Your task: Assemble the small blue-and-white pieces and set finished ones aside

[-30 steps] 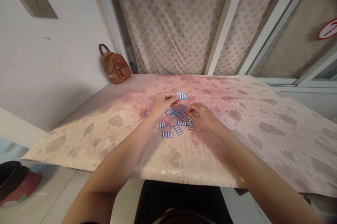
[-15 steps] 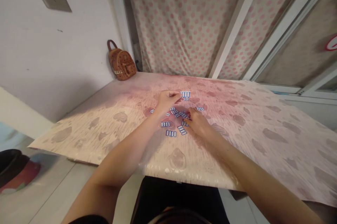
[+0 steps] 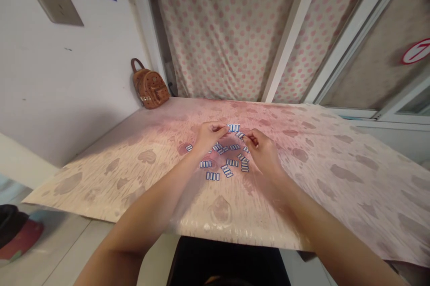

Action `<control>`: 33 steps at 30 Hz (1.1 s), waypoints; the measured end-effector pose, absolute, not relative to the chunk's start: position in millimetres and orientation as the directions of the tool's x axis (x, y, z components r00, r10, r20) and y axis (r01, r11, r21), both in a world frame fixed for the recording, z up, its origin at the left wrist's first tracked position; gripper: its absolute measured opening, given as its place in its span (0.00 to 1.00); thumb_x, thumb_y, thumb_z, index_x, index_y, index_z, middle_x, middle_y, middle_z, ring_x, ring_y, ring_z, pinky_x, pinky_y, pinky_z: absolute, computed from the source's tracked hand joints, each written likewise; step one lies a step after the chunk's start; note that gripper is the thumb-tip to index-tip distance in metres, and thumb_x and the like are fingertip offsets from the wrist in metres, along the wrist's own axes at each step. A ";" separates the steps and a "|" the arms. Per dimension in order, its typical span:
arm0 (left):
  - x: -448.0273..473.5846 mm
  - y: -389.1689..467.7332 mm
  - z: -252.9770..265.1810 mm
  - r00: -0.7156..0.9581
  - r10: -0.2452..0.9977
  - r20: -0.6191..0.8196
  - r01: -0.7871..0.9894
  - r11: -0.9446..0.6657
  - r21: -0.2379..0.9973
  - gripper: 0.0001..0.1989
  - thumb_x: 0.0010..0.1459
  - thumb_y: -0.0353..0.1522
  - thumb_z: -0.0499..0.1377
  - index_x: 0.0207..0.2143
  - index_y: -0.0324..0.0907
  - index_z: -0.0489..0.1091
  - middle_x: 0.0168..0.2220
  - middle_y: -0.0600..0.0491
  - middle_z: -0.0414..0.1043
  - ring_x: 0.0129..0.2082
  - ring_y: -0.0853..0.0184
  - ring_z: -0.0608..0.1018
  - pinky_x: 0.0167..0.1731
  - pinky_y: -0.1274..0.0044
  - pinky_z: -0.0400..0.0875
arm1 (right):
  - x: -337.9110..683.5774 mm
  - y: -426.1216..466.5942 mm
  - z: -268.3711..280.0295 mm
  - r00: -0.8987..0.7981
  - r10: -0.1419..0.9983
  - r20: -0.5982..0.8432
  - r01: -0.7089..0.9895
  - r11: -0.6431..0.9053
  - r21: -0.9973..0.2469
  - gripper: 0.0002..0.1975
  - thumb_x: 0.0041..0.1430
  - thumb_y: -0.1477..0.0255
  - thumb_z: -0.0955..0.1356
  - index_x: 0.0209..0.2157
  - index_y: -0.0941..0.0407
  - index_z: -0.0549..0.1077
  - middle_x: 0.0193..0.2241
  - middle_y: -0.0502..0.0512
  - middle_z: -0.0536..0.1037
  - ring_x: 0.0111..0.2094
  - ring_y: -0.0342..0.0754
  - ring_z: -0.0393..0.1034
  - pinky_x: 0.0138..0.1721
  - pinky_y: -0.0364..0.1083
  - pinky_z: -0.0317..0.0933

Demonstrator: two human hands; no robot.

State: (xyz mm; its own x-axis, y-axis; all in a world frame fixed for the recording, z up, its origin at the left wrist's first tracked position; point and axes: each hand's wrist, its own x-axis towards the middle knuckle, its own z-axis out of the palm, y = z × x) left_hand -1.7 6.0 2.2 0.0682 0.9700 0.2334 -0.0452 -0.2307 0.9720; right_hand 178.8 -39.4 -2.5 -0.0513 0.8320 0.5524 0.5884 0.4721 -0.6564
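My left hand (image 3: 211, 136) is closed in a pinch on a small blue-and-white striped card (image 3: 233, 127), held a little above the table. My right hand (image 3: 262, 146) is closed too, its thumb and forefinger at the end of a second striped card (image 3: 239, 135), just below and right of the first. Under and between the hands, several like cards lie scattered, some overlapping. Among them are one at the near side (image 3: 212, 176), a slanted card (image 3: 227, 171) and a card beside my right wrist (image 3: 245, 166). My hands partly cover a few.
A patterned, shiny cloth covers the table (image 3: 148, 183). A small brown backpack (image 3: 150, 84) stands at the back left corner by the wall. Behind the table hang dotted curtains (image 3: 221, 30) within white frames. A dark-rimmed pot (image 3: 20, 232) is on the floor at left.
My right hand has lifted from the scattered cards and moved up toward my left hand, now with a striped card at its fingertips. My left hand still holds its card. The view has shifted slightly.
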 end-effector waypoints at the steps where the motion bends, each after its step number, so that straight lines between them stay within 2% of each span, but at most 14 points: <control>1: -0.9 5.9 1.2 0.074 0.968 0.239 -0.040 -0.237 0.971 0.08 0.48 0.35 0.65 0.29 0.38 0.78 0.28 0.51 0.79 0.27 0.70 0.77 0.31 0.78 0.72 | 180.0 -40.3 0.0 -0.044 0.834 0.549 0.580 0.469 -0.666 0.07 0.59 0.73 0.62 0.34 0.55 0.72 0.30 0.52 0.76 0.29 0.46 0.68 0.33 0.45 0.58; 6: 1.3 2.9 1.3 0.080 0.963 0.259 0.001 -0.260 0.966 0.10 0.48 0.37 0.66 0.28 0.38 0.77 0.27 0.51 0.78 0.26 0.70 0.76 0.29 0.79 0.71 | 184.0 -40.9 6.1 -0.022 0.818 0.575 0.602 0.470 -0.646 0.10 0.59 0.74 0.61 0.34 0.55 0.73 0.31 0.53 0.77 0.31 0.47 0.68 0.33 0.45 0.58; 11: 1.9 -0.6 4.6 0.086 0.960 0.267 0.005 -0.269 0.963 0.10 0.48 0.37 0.66 0.28 0.38 0.78 0.26 0.52 0.78 0.26 0.71 0.76 0.30 0.79 0.71 | 184.6 -41.6 7.6 -0.024 0.812 0.584 0.626 0.467 -0.624 0.08 0.58 0.74 0.62 0.30 0.55 0.72 0.28 0.52 0.75 0.28 0.46 0.66 0.32 0.45 0.56; 23: 2.1 1.0 3.9 0.071 0.959 0.274 0.005 -0.275 0.961 0.10 0.47 0.37 0.67 0.28 0.38 0.78 0.26 0.52 0.78 0.26 0.70 0.77 0.31 0.78 0.72 | 183.3 -42.8 7.5 -0.010 0.824 0.566 0.583 0.465 -0.666 0.06 0.57 0.70 0.65 0.27 0.55 0.69 0.26 0.50 0.74 0.25 0.44 0.65 0.29 0.44 0.55; 33: 1.6 1.3 3.3 0.081 0.962 0.262 -0.013 -0.262 0.965 0.09 0.47 0.36 0.66 0.28 0.38 0.78 0.25 0.53 0.78 0.25 0.71 0.76 0.30 0.79 0.71 | 183.2 -42.8 7.3 -0.018 0.820 0.572 0.581 0.475 -0.661 0.05 0.56 0.71 0.65 0.27 0.54 0.67 0.25 0.49 0.73 0.26 0.44 0.64 0.29 0.44 0.55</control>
State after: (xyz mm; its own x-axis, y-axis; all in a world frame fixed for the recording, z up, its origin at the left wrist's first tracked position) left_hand 1.6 1.3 3.3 0.0811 0.9617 0.2619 -0.0129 -0.2617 0.9651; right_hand 183.2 -42.8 7.3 -0.0184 0.8197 0.5724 0.5809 0.4748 -0.6612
